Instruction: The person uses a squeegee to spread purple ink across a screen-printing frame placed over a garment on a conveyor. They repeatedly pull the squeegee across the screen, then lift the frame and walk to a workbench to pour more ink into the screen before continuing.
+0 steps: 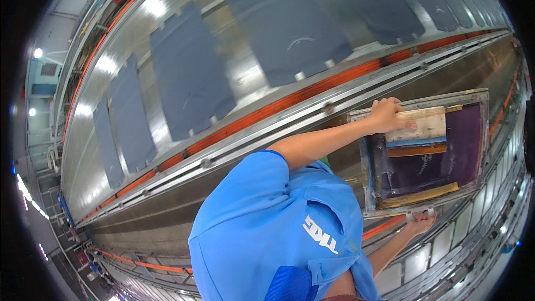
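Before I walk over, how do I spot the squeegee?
Find the blue shirt; to the picture's right of it is a worn rectangular frame around dark purple mesh. Over the mesh's upper part is the squeegee, its left end in the left grip. Unlike the plain yellowish strip lower down, it's pale on top, with blue, then orange, below.

A stained, grey-edged rectangular screen frame sits at 3 o'clock, slightly turned. Its dark purple mesh bears a small pale mark; yellowish tape runs along 6 o'clock. Toward 11 o'clock, over the mesh, is a pale, blue-striped, orange-brown-edged squeegee.
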Motion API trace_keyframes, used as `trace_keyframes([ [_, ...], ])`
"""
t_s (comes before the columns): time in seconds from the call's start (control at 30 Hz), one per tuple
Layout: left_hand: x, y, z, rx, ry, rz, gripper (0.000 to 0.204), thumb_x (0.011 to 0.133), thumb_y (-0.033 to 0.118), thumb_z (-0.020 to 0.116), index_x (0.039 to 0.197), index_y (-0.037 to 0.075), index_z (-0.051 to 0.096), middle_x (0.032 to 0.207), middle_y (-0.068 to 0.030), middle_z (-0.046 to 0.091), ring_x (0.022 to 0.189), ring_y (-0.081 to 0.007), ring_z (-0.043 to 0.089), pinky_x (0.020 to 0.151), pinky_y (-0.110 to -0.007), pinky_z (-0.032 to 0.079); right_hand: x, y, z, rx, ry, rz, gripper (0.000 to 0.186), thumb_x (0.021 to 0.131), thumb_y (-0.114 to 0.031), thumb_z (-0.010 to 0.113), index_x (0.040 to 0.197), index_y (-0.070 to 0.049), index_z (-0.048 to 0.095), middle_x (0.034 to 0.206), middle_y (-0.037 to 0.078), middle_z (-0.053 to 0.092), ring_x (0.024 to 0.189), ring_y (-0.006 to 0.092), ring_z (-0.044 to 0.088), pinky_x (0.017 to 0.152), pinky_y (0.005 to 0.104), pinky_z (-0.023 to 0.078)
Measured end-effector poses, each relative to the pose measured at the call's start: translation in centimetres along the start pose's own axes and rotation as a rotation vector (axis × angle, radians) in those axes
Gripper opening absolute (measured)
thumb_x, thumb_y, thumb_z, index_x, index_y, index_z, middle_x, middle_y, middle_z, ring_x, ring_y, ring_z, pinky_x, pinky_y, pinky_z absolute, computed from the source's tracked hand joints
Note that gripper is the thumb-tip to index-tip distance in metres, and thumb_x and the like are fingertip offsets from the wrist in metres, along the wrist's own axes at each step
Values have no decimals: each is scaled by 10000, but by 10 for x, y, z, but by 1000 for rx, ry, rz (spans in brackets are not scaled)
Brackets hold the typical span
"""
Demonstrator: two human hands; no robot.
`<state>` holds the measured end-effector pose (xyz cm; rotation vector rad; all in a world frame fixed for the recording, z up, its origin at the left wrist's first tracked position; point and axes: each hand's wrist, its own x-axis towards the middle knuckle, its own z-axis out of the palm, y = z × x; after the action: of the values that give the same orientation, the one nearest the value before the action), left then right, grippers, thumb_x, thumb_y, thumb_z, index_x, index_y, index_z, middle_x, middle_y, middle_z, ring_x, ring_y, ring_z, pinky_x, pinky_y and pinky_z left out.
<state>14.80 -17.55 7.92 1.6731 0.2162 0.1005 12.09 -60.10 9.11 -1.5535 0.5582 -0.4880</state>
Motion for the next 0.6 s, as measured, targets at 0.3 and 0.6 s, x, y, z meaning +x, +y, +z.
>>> trace_keyframes([
  [0.3,133,17,87,-220,-235,-105,675,674,622,843,867,-21,775,957,-178,698,930,-278,674,828,-404,500,115,-51,13,-124,143,-169,458,912,-74,581,1370,-56,568,705,-29,486,563,70,347,496,222,277],
  [0.6,231,25,152,-97,-353,-251,740,713,581,853,1094,-29,678,1085,-159,682,985,-236,665,854,-359,525,200,5,12,-58,221,-125,371,974,-83,572,1345,-79,576,786,-15,576,561,20,411,472,167,311],
])
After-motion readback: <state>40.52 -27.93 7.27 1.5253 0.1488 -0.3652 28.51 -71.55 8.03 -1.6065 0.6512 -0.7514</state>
